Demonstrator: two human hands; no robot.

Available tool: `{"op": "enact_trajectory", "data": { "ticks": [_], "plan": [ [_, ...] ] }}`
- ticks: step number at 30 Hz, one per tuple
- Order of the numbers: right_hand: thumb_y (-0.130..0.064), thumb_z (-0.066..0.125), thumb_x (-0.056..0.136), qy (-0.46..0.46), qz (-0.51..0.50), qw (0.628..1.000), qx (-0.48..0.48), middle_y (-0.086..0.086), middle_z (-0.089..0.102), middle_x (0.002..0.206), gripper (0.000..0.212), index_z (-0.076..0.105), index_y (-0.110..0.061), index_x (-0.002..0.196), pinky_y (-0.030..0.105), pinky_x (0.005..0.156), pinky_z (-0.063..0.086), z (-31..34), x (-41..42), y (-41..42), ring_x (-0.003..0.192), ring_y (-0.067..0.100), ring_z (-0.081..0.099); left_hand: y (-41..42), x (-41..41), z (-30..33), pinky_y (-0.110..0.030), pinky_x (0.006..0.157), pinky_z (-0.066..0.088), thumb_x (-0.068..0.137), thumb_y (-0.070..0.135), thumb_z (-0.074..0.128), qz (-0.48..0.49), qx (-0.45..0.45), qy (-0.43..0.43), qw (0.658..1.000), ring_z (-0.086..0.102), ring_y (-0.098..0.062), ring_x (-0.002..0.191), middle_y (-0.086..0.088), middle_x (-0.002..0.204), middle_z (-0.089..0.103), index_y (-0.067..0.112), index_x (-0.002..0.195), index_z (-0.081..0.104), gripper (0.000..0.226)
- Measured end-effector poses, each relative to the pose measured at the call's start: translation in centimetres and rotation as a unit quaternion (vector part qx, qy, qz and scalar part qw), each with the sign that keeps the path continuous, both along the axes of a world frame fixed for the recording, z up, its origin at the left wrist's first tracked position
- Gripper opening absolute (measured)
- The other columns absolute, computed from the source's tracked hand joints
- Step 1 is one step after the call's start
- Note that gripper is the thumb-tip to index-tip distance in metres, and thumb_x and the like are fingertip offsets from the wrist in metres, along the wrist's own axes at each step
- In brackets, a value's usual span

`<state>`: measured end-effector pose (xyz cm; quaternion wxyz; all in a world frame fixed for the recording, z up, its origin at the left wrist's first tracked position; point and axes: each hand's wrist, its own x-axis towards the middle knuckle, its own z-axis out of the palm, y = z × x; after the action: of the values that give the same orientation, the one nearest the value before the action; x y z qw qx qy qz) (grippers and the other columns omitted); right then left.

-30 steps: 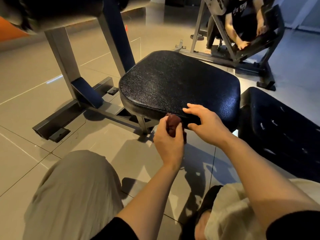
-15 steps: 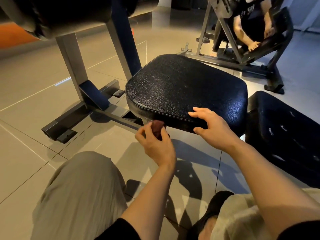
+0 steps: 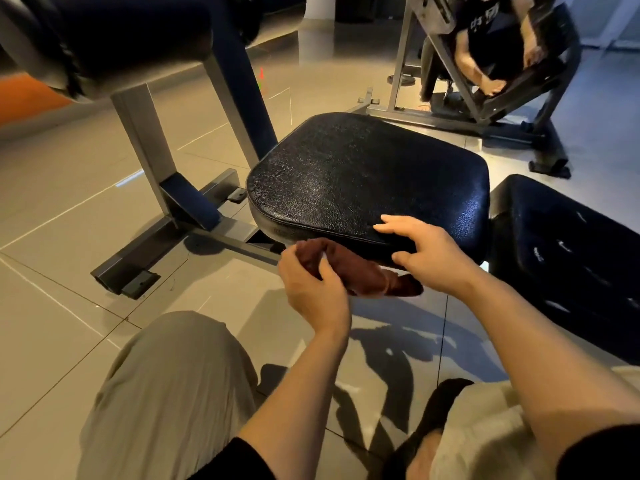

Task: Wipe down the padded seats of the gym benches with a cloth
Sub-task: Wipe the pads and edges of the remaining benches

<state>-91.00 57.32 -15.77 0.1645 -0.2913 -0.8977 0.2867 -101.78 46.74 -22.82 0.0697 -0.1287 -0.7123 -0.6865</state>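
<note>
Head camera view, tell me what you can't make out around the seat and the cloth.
- Underside of the padded seat: hidden by its own top, head view.
- Part of the cloth: covered by the left hand gripping it.
- Right hand: its palm hides the seat edge it rests on.
- Second pad: cut off by the right edge.
- Upper pad: cut off by the top edge.

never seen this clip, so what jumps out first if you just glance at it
The black padded seat fills the middle, its textured top catching the light. At its near edge the left hand grips a dark red cloth, while the right hand rests its fingers on the seat's front edge. Another person sits at a machine, top right.
</note>
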Motion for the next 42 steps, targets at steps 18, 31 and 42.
{"op": "enact_trajectory", "data": {
  "ticks": [18,31,42],
  "plan": [
    [0.008,0.05,0.085,0.003,-0.036,0.997,0.067,-0.003,0.05,0.143,0.052,0.061,-0.018,0.13,0.014,0.109,0.019,-0.3,1.5,0.5,0.137,0.011,0.039,1.3,1.6,0.2,-0.026,0.085,0.041,0.079,0.002,0.067,-0.009,0.005,0.02,1.0,0.053,-0.022,0.092,-0.012,0.099,0.059,0.005,0.104,0.061,0.025],
    [0.009,0.053,0.081,0.001,-0.056,0.996,0.072,-0.001,0.051,0.142,0.055,0.062,-0.017,0.129,0.014,0.106,0.02,-1.0,0.8,0.5,0.134,0.014,0.04,2.8,4.8,-1.3,-0.035,0.081,0.045,0.071,0.002,0.066,-0.249,-0.084,0.072,0.962,0.056,-0.021,0.086,-0.006,0.092,0.062,0.01,0.098,0.066,0.029],
    [0.003,0.055,0.087,-0.003,-0.071,0.995,0.071,-0.006,0.049,0.142,0.051,0.059,-0.021,0.132,0.019,0.104,0.024,-1.1,0.6,0.1,0.134,0.011,0.038,2.9,2.6,-0.4,-0.03,0.083,0.047,0.076,0.009,0.076,-0.127,-0.047,-0.035,0.99,0.06,-0.02,0.086,-0.004,0.091,0.064,0.01,0.096,0.067,0.022]
  ]
}}
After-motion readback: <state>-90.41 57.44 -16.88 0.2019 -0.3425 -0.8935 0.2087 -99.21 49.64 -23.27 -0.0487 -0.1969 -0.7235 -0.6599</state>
